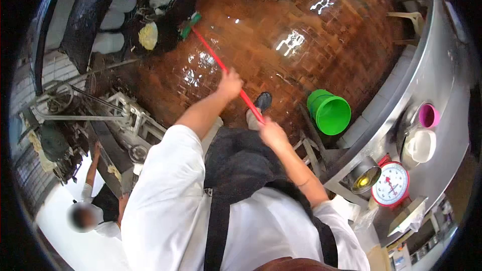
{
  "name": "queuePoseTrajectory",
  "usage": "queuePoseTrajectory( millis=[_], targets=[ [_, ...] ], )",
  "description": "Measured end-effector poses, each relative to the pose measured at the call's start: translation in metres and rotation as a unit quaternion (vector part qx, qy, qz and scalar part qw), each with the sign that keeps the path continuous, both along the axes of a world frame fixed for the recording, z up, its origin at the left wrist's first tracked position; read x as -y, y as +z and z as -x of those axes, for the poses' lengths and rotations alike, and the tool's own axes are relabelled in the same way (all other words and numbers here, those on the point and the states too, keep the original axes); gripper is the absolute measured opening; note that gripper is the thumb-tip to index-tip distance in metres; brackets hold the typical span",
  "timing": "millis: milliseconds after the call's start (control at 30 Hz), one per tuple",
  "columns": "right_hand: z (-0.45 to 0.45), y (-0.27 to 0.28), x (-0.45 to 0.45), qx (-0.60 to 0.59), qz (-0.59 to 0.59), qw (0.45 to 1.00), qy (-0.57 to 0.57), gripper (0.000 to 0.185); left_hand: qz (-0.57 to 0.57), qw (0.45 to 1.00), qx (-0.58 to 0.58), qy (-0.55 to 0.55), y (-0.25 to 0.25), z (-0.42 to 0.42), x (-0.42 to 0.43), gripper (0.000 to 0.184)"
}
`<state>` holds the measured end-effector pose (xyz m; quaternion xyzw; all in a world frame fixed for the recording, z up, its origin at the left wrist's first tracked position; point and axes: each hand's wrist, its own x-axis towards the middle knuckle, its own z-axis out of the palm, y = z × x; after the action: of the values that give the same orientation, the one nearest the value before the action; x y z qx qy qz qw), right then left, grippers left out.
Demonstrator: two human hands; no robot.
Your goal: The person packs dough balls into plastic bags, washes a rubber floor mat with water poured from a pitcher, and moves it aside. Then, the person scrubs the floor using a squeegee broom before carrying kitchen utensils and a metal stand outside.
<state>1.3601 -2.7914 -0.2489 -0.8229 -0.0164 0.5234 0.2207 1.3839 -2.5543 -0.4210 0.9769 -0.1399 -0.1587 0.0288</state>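
Note:
A broom with a long red handle [210, 50] slants across the wet brown tiled floor [251, 25]. Its green head [190, 25] rests on the floor by the dark area at upper left. Partway down the handle, my left hand [230, 84] is wrapped around it. My right hand [273, 133] grips the handle's near end, close to my body. One dark shoe [263, 101] shows between the two hands, beside the handle.
At right stands a green bucket [333, 114], near a steel counter [401, 95] bearing a red scale [390, 184], a metal pot [364, 175], a white jug [420, 145] and a pink cup [429, 115]. Machinery [118, 113] lines the left, where another person [100, 211] is.

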Motion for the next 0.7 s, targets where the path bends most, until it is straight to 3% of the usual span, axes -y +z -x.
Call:
queuePoseTrajectory(
  millis=[33, 67, 100, 133, 200, 300, 333, 367, 400, 433, 467, 500, 600, 667, 700],
  targets=[
    [-0.002, 0.027, 0.027, -0.006, 0.019, 1.0, 0.002, 0.039, 0.048, 0.998, -0.004, -0.035, 0.016, 0.001, 0.029, 0.026],
    [-0.005, 0.055, 0.064, -0.048, 0.043, 0.998, -0.017, 0.04, 0.112, 0.987, -0.114, -0.013, 0.034, 0.0, 0.07, 0.027],
    [0.004, 0.078, 0.1, -0.024, 0.063, 0.998, -0.006, 0.041, 0.207, 0.978, -0.006, -0.025, 0.04, 0.018, 0.111, 0.029],
    [0.012, 0.099, 0.136, -0.054, 0.081, 0.995, -0.008, 0.044, 0.255, 0.963, -0.08, -0.033, 0.054, 0.026, 0.154, 0.027],
    [0.024, 0.121, 0.165, -0.083, 0.158, 0.984, 0.003, 0.046, 0.322, 0.944, -0.067, -0.038, 0.092, 0.034, 0.208, 0.023],
    [0.007, 0.076, 0.149, -0.026, 0.097, 0.995, -0.021, 0.046, 0.181, 0.978, -0.077, -0.071, 0.064, 0.002, 0.19, 0.021],
    [0.009, 0.029, 0.138, 0.0, 0.045, 0.999, 0.008, 0.044, 0.196, 0.978, -0.047, -0.057, 0.047, -0.012, 0.162, 0.02],
    [-0.04, 0.054, 0.088, -0.039, 0.065, 0.996, -0.038, 0.041, 0.184, 0.981, -0.024, -0.058, 0.014, -0.026, 0.129, 0.02],
    [-0.042, 0.016, 0.069, 0.008, 0.017, 0.998, -0.055, 0.04, 0.193, 0.978, -0.056, -0.05, 0.009, -0.051, 0.094, 0.023],
    [-0.057, -0.003, 0.041, 0.013, 0.014, 0.999, -0.041, 0.04, 0.066, 0.993, -0.094, 0.0, -0.012, -0.07, 0.068, 0.023],
    [-0.072, -0.013, 0.023, 0.021, 0.01, 0.999, -0.026, 0.039, 0.027, 1.0, 0.009, -0.01, -0.012, -0.083, 0.046, 0.024],
    [-0.076, -0.008, 0.028, 0.016, 0.018, 0.999, -0.031, 0.039, -0.002, 0.997, 0.076, -0.012, -0.014, -0.095, 0.038, 0.025],
    [-0.083, 0.009, 0.067, -0.002, 0.018, 0.998, -0.055, 0.041, 0.051, 0.986, -0.139, -0.078, -0.015, -0.111, 0.073, 0.023],
    [-0.065, 0.06, 0.133, -0.065, 0.073, 0.992, -0.084, 0.047, 0.139, 0.986, -0.022, -0.089, -0.007, -0.084, 0.133, 0.023],
    [-0.041, 0.078, 0.169, -0.037, 0.12, 0.99, -0.069, 0.048, 0.141, 0.982, -0.069, -0.101, 0.03, -0.086, 0.161, 0.021]
  ],
)
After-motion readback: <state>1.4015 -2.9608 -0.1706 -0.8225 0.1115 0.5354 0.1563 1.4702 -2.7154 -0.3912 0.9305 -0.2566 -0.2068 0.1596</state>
